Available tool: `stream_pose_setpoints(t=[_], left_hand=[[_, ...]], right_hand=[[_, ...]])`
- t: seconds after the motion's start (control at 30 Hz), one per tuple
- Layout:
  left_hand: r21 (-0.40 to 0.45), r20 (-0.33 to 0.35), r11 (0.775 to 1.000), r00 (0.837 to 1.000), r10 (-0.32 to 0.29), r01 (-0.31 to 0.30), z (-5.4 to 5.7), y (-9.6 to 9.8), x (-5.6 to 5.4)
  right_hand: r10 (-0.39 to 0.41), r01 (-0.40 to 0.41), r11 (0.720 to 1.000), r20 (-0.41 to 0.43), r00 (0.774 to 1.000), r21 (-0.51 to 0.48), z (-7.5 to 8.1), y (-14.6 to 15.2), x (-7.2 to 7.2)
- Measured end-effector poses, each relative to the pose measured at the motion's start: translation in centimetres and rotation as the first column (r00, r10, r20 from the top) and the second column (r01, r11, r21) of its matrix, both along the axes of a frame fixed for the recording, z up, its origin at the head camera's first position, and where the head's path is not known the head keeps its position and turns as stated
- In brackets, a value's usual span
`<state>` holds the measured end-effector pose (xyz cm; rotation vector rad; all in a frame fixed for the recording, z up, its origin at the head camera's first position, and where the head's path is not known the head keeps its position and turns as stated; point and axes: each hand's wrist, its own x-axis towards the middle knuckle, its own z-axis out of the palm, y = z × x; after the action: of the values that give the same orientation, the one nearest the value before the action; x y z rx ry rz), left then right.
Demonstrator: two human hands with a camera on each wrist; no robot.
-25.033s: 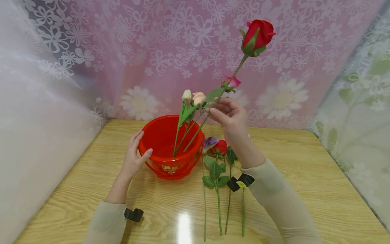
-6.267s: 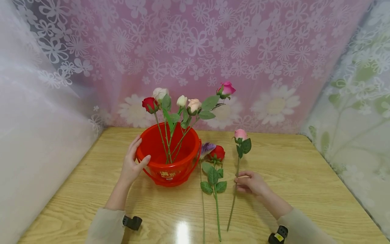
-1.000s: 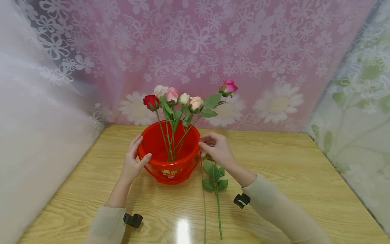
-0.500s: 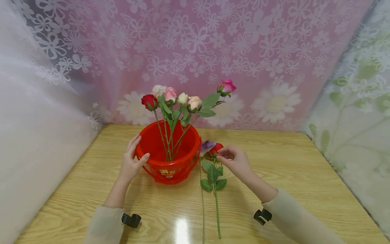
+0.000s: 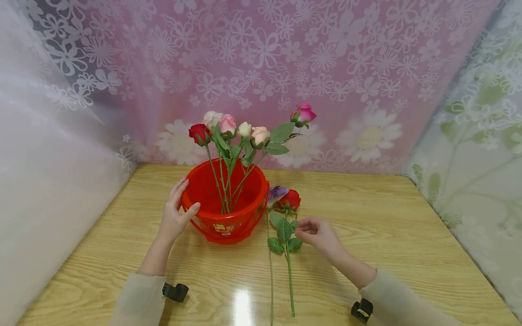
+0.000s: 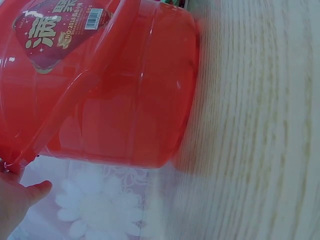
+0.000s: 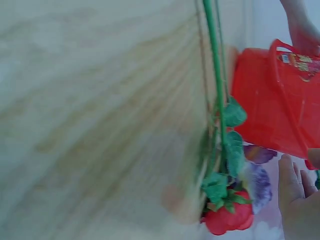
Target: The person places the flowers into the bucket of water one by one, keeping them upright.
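Note:
My left hand (image 5: pixel 174 216) rests on the left rim of a red plastic bucket (image 5: pixel 228 226), its fingers along the outside and its thumb spread out. Several artificial flowers lean in the bucket, among them a red rose (image 5: pixel 199 134), a light pink rose (image 5: pixel 227 124) and a magenta rose (image 5: pixel 304 114). My right hand (image 5: pixel 324 236) hovers beside the leaves of another red rose (image 5: pixel 290 199) lying on the table; its fingertips are near a leaf and nothing shows between them. A purple flower (image 5: pixel 277 194) with a thin stem lies beside that rose.
The bucket's handle (image 5: pixel 264 217) hangs down at its front right. A wooden table (image 5: pixel 387 217) reaches back to a pink floral curtain (image 5: pixel 244 59). White sheeting (image 5: pixel 61 149) stands at the left, a flowered sheet (image 5: pixel 481 149) at the right.
The right hand has moved from the bucket's right rim past the red rose's bloom down to its leaves. Since 6 seconds ago the light pink rose has gone into the bucket. The left hand stays put.

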<state>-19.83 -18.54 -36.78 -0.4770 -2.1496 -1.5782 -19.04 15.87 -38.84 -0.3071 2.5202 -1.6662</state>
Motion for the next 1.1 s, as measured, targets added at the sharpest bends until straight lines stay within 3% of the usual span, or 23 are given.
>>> stream_pose_setpoints(t=[0.23,0.37,0.53,0.87,1.1], left_hand=[[0.010,-0.002,1.000,1.000,-0.012,0.012,0.0,0.0,0.0],[0.014,-0.007,1.000,1.000,-0.012,0.012,0.0,0.1,0.0],[0.016,-0.011,1.000,1.000,-0.014,0.014,0.0,0.0,0.0],[0.023,-0.034,1.000,0.999,-0.015,0.016,0.1,0.2,-0.1],[0.015,-0.015,1.000,1.000,-0.021,0.022,0.0,0.1,0.3]], right_hand=[[0.062,-0.060,0.998,0.114,0.992,-0.023,-1.9,0.5,0.6],[0.115,-0.103,0.993,0.235,0.965,-0.060,-3.4,0.7,0.9],[0.129,-0.101,0.989,0.322,0.938,-0.104,-4.3,0.4,1.4],[0.112,-0.053,0.986,0.398,0.911,-0.156,-4.1,0.2,1.4],[0.053,-0.016,0.995,0.395,0.917,-0.095,-4.8,-0.5,1.4]])
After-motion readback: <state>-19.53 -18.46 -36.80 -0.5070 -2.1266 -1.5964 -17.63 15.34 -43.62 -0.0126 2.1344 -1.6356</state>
